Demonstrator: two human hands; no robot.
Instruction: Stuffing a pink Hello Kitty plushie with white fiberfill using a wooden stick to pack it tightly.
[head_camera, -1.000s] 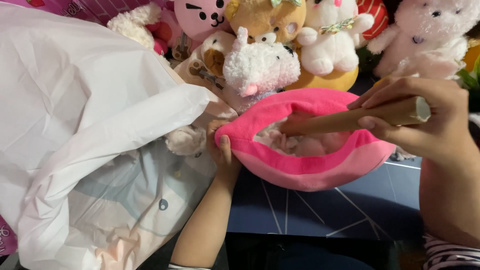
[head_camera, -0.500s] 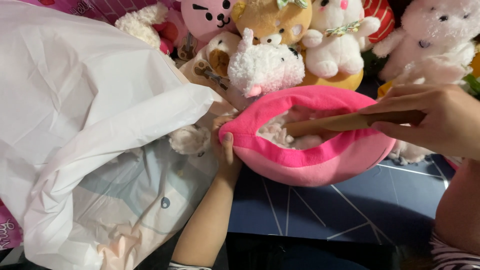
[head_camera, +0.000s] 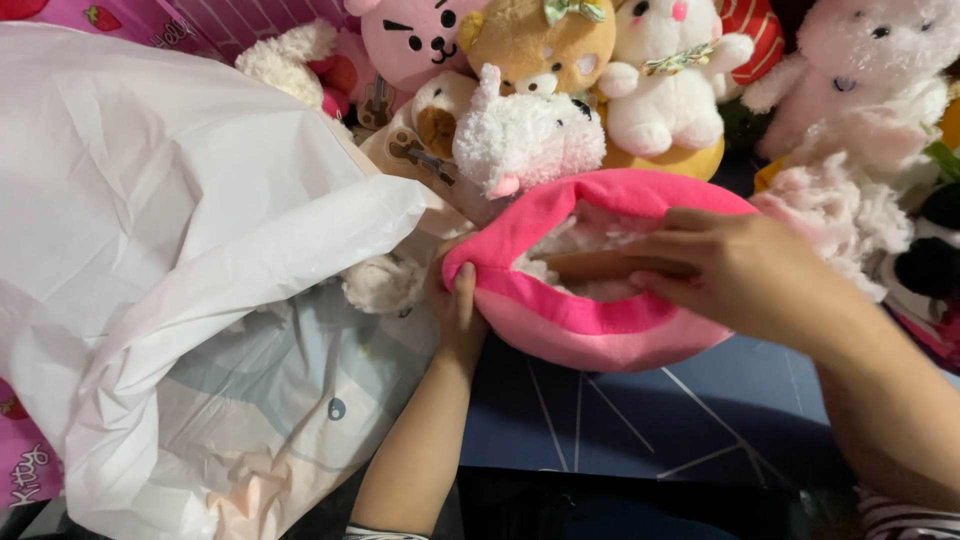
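At the middle of the dark blue table (head_camera: 700, 410), a pink plush shell (head_camera: 600, 335) is gripped at its near left rim by the left hand (head_camera: 458, 310), fingers clenched on the fabric. A wooden stick (head_camera: 590, 265) is grasped by the right hand (head_camera: 745, 275) and lies in the white stuffing (head_camera: 580, 240) inside the opening. A large white plastic bag (head_camera: 180, 230) lies at the left, with stuffed toys (head_camera: 530, 140) behind.
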